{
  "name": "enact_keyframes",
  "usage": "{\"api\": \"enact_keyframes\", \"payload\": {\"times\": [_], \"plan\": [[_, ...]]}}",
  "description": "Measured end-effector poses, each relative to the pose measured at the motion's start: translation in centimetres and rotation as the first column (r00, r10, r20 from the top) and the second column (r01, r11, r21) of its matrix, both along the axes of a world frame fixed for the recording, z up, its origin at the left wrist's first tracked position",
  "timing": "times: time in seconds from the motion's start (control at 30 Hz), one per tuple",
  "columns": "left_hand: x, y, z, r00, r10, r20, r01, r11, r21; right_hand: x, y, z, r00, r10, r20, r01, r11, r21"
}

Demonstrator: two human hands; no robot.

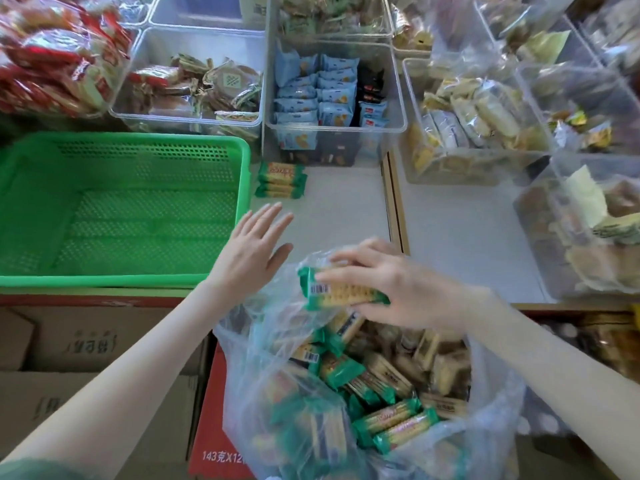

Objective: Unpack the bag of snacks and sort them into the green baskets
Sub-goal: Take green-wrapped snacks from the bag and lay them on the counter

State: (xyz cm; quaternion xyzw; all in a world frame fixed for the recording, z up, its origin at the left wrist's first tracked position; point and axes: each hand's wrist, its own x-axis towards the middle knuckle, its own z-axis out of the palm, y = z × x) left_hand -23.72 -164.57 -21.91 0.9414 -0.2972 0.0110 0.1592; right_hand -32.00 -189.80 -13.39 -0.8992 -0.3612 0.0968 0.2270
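— Fingers of your right hand [398, 289]: what had they got?

— They were curled over a green cracker packet [349, 294], my thumb under it, pinching it just above the open mouth of the plastic bag [491, 393]. More packets lay heaped inside the bag.

— And the other?

— My left hand [252, 247] held nothing. Its fingers were straight and slightly spread over the grey tabletop [346, 202], just beside the near right corner of the green basket [121, 279].

— Anything already out?

— A small stack of packets [281, 180] lay on the table by the basket's far right corner, in front of a clear bin [332, 124].
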Motion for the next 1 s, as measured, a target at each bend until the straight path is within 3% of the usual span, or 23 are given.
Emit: {"api": "enact_keyframes", "payload": {"times": [0.1, 0.27, 0.43, 0.63, 0.8, 1.0], "plan": [[3.7, 0.2, -0.5, 0.979, 0.202, 0.012, -0.203, 0.977, 0.068, 6.7, -0.5, -2.1, 0.985, -0.068, 0.16, 0.061, 0.997, 0.047], [8.1, -0.7, -1.8, 0.9, 0.424, -0.104, -0.386, 0.885, 0.261, 17.1, -1.2, -10.1, 0.963, -0.264, 0.05, 0.267, 0.962, -0.056], [10.2, -1.0, -4.0, 0.899, 0.416, -0.135, -0.362, 0.881, 0.305, 23.3, -0.6, -17.9, 0.895, -0.447, -0.019, 0.423, 0.859, -0.29], [10.4, -0.4, -6.2, 0.939, 0.344, -0.029, -0.327, 0.913, 0.242, 27.2, 1.0, -20.3, 0.89, -0.455, -0.009, 0.439, 0.862, -0.253], [10.4, -0.4, -6.0, 0.935, 0.353, -0.042, -0.337, 0.917, 0.215, 26.9, 0.7, -18.8, 0.884, -0.466, -0.022, 0.426, 0.824, -0.373], [8.1, -0.3, -4.3, 0.945, 0.319, -0.075, -0.307, 0.942, 0.136, 19.3, -0.5, -11.4, 0.867, -0.498, 0.033, 0.495, 0.85, -0.178]]}}
